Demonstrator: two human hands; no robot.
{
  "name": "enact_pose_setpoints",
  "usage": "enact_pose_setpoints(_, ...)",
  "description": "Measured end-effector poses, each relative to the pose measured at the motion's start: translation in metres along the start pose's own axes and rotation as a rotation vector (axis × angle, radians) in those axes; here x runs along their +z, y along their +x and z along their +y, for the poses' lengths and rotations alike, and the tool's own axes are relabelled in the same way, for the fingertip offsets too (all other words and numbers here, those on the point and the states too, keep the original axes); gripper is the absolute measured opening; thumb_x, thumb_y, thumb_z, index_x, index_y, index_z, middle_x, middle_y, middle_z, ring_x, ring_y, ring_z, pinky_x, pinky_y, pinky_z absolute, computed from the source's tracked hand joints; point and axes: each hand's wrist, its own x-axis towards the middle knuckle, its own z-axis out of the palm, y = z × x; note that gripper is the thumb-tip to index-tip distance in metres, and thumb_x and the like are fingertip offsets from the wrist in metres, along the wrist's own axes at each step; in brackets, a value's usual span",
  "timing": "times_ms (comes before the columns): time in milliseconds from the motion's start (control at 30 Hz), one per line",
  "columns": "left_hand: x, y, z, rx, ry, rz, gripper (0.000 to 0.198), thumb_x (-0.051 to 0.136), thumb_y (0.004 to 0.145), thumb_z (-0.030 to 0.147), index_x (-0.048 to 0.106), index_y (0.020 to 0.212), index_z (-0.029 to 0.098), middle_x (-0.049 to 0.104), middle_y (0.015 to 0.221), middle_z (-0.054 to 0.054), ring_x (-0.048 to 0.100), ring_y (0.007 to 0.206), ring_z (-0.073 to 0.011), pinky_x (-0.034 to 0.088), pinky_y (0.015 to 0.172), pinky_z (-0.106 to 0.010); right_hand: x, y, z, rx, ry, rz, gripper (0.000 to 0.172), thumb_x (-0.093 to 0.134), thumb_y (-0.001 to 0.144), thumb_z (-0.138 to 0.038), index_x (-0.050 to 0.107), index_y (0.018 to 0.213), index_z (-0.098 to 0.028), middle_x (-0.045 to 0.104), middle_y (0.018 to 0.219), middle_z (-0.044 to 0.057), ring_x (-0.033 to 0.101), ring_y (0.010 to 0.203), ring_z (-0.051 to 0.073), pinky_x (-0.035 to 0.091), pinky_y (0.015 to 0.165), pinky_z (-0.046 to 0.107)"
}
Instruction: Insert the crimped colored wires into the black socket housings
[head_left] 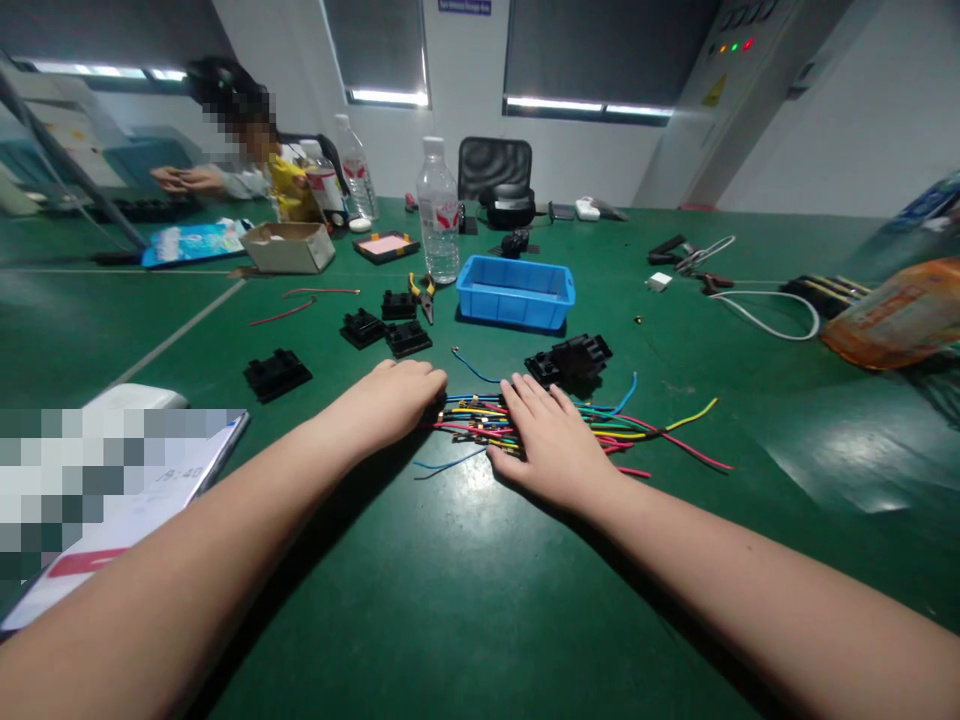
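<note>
A loose bundle of coloured wires point(480, 420), red, yellow, blue and green with small metal terminals, lies on the green table. My left hand point(401, 392) is curled at the bundle's left end, its fingers closed on the wires and the fingertips hidden. Flat across the middle of the bundle rests my right hand point(555, 440), fingers stretched and a little apart, covering part of the wires. Free wire ends stick out to the right of it. One blue wire point(474, 366) curves away behind the bundle. Just beyond my right fingers sit black plastic housings point(571, 360).
Behind the wires stands a blue bin point(516, 292). Left of it are more black housings point(363, 327), pliers point(424, 297) and a water bottle point(439, 215). A tablet-like screen point(169, 500) lies near left. An orange bag point(900, 315) is at right. Another person point(247, 150) sits far left.
</note>
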Motion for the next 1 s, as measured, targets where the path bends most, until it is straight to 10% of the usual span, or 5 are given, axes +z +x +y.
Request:
enact_pose_setpoints(267, 0.022, 0.018, 0.017, 0.103, -0.197, 0.18, 0.023, 0.045, 0.095, 0.023, 0.067, 0.104, 0.022, 0.074, 0.094, -0.002, 0.068, 0.09, -0.0185, 0.046, 0.082, -0.032, -0.002, 0.0, -0.001, -0.015, 0.014, -0.029, 0.067, 0.042, 0.09, -0.049, 0.042, 0.145, -0.01, 0.037, 0.153, 0.016, 0.031, 0.143, 0.029, 0.018, 0.117, 0.053)
enact_pose_setpoints(467, 0.032, 0.025, 0.019, -0.07, -0.249, 0.295, 0.043, 0.039, 0.092, 0.016, 0.054, 0.132, 0.015, 0.056, 0.139, -0.012, 0.05, 0.13, -0.0261, 0.037, 0.107, -0.046, -0.004, 0.0, -0.002, -0.011, 0.019, -0.021, 0.061, 0.042, 0.092, -0.046, 0.048, 0.14, -0.01, 0.041, 0.151, 0.016, 0.035, 0.14, 0.029, 0.024, 0.115, 0.05)
enact_pose_setpoints(1000, 0.018, 0.014, 0.026, -0.038, -0.48, 0.181, 0.052, 0.024, 0.099, 0.039, 0.069, 0.112, 0.017, 0.065, 0.106, -0.012, 0.056, 0.102, -0.0272, 0.043, 0.093, -0.048, 0.001, -0.005, -0.007, 0.029, -0.044, 0.171, 0.06, 0.048, 0.089, -0.045, 0.048, 0.138, -0.01, 0.045, 0.145, 0.018, 0.041, 0.131, 0.035, 0.03, 0.109, 0.054)
